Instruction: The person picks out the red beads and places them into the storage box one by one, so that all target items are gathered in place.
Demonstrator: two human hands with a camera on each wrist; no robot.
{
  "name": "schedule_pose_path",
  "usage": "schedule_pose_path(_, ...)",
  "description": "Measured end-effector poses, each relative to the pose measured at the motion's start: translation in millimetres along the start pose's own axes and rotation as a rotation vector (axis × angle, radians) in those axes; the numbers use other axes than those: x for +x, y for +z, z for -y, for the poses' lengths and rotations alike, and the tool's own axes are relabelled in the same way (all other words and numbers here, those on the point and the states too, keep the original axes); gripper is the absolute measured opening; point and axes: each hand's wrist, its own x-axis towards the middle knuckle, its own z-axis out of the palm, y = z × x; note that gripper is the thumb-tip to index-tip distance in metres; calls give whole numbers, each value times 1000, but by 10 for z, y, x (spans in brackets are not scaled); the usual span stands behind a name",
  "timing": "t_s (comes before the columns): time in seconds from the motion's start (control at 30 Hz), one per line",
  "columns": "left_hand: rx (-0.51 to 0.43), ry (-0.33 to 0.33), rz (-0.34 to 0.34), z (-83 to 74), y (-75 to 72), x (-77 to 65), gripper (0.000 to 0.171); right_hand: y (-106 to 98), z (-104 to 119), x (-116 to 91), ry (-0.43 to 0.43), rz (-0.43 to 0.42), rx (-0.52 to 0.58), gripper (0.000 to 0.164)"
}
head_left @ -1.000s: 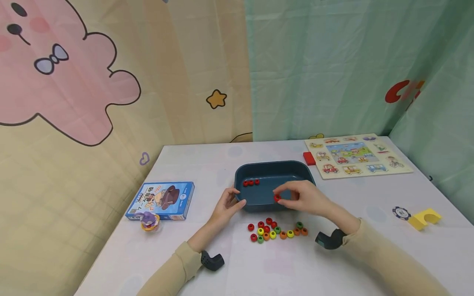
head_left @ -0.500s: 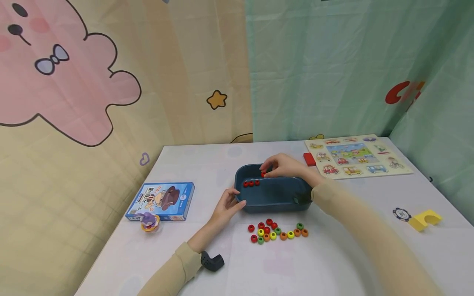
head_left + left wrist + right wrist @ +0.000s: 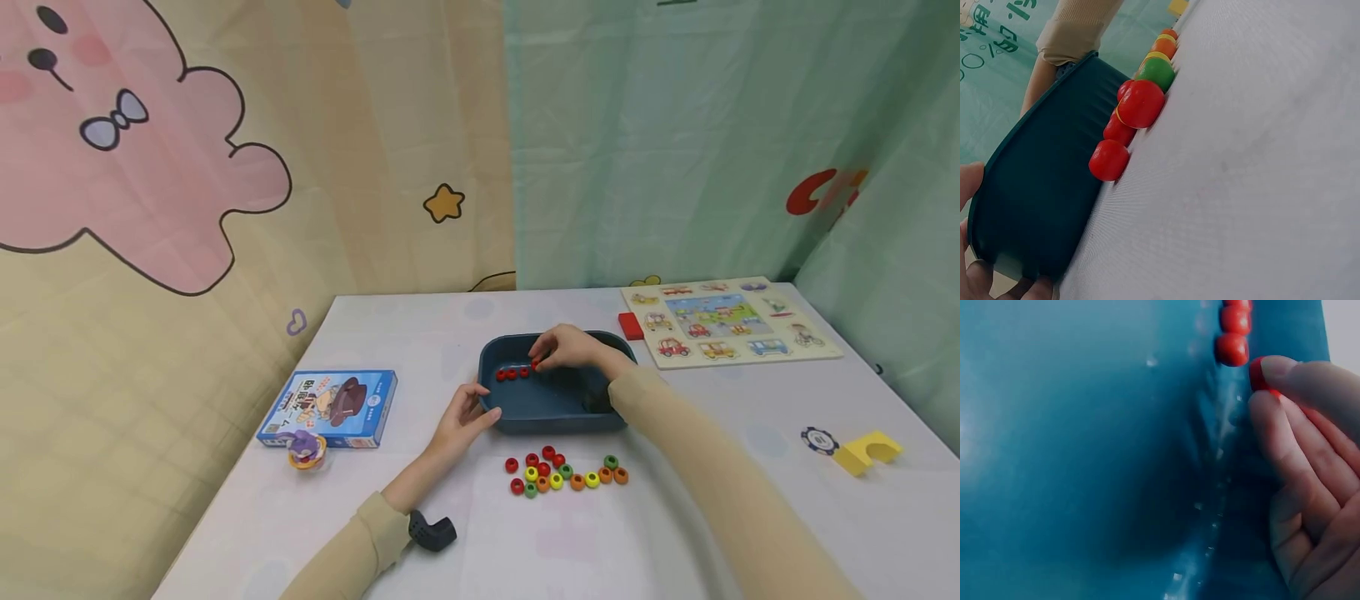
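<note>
A dark teal plastic tray (image 3: 536, 408) stands in the middle of the table. My left hand (image 3: 459, 419) grips its left end, with the thumb and fingertips on the tray wall (image 3: 1035, 175) in the left wrist view. Inside, three red beads (image 3: 512, 374) form a short row near the back left. My right hand (image 3: 572, 346) reaches into the tray and pinches one more red bead (image 3: 1257, 374) between thumb and finger. That bead is close to the right end of the row (image 3: 1235, 334).
Several loose red, yellow, green and orange beads (image 3: 557, 481) lie in front of the tray. Left stands a blue box (image 3: 330, 408) with a purple figurine (image 3: 303, 447). Right are a picture puzzle board (image 3: 720, 321), red block (image 3: 631, 326), poker chip (image 3: 819, 440) and yellow arch block (image 3: 866, 452).
My right hand has carried the red bead from the tray's front right to its back, then lowered it beside the row. The left hand stays at the tray's left end.
</note>
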Motion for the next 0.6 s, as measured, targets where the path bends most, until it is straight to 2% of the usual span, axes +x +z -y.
schedule_pose_path(0.33, 15, -34, -13, -34, 11, -2, 41, 47, -23, 17, -6, -9, -93, 21)
schedule_pose_path(0.6, -2, -30, -11, -22, 11, 0, 42, 81, -22, 23, 9, -3, -91, 24)
